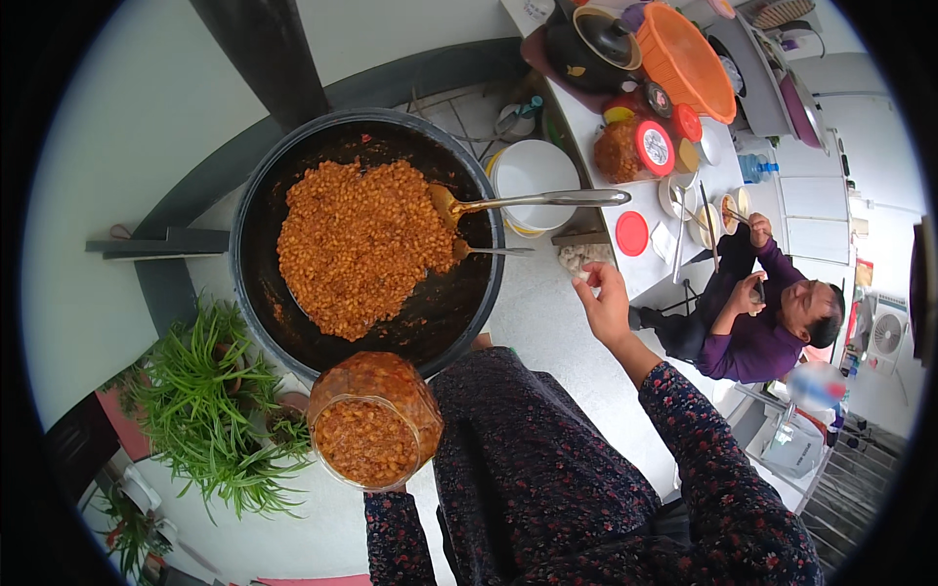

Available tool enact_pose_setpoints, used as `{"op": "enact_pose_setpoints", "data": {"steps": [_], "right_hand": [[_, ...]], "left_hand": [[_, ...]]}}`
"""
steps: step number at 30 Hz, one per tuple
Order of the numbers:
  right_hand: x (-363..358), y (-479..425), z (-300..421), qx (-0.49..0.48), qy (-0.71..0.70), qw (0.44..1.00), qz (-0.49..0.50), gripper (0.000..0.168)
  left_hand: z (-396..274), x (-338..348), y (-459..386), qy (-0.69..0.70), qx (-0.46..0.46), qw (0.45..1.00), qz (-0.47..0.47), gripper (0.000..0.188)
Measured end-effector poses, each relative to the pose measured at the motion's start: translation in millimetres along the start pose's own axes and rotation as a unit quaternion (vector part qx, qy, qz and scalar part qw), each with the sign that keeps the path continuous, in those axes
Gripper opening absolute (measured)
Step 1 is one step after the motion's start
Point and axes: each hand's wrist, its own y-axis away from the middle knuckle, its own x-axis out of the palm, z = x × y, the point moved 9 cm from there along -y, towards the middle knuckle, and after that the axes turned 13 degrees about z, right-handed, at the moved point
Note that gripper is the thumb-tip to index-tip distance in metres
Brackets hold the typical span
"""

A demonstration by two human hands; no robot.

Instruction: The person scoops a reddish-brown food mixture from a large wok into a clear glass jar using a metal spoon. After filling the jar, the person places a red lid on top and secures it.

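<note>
A large clear plastic jar filled with reddish-brown bean paste stands uncapped, its mouth facing up. My left hand supports it from behind and below, mostly hidden by the jar. Beside it is a wide black basin holding a heap of the same bean paste. A long-handled metal ladle and a smaller metal spoon rest in the basin, their handles over its rim. My right hand is raised, empty, fingers slightly curled, near the table corner and a round red lid.
The white table bears a filled jar with a red lid, bowls, a black pot and an orange basket. A person eats there. A white bucket and potted plants flank the basin.
</note>
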Motion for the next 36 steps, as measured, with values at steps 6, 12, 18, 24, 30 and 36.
{"op": "enact_pose_setpoints", "data": {"steps": [6,12,18,24,30,36], "right_hand": [[-42,-2,-148,0.17,-0.032,0.977,-0.127,0.037],[-13,-32,-266,0.412,-0.324,0.841,-0.136,0.029],[9,-48,-283,0.423,-0.452,0.777,-0.115,0.027],[7,-54,-298,0.419,-0.468,0.769,-0.117,0.021],[-27,-17,-268,0.331,-0.519,0.777,-0.131,0.012],[-85,40,-174,0.257,-0.531,0.806,0.044,0.02]], "left_hand": [[10,9,-3,-0.017,0.001,1.0,0.0,0.07],[31,19,-5,-0.024,0.007,1.0,-0.015,0.07],[62,39,-3,-0.03,0.012,0.999,-0.026,0.07],[88,67,-4,-0.032,0.014,0.999,-0.023,0.07],[102,92,-7,-0.035,0.011,0.999,-0.008,0.07],[116,135,-1,-0.028,-0.004,0.999,0.038,0.07]]}}
